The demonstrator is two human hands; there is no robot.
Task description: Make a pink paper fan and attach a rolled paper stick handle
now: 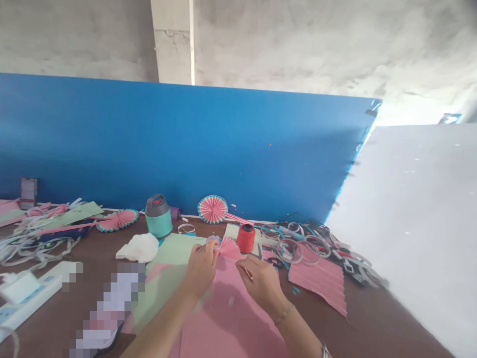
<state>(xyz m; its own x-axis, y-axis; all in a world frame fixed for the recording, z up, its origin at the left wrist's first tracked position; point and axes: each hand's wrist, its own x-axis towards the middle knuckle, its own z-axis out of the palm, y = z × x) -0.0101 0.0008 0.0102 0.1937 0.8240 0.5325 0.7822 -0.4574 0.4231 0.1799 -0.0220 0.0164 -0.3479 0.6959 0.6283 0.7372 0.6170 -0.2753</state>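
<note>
We note the left hand (pixel 202 264) pinching a small pleated fan (pixel 229 247) above a pink sheet (pixel 227 323) on the table (pixel 372 323); the fan's gathered end is hidden by the fingers. The right hand (pixel 261 279) hangs just beside it, fingers curled; we cannot tell whether they grip anything. A red spool (pixel 246 239) stands behind. Lower left, pixelation masks a long object (pixel 114 301); the left edge cuts off a power strip (pixel 48 288). Both forearms leave frame below.
</note>
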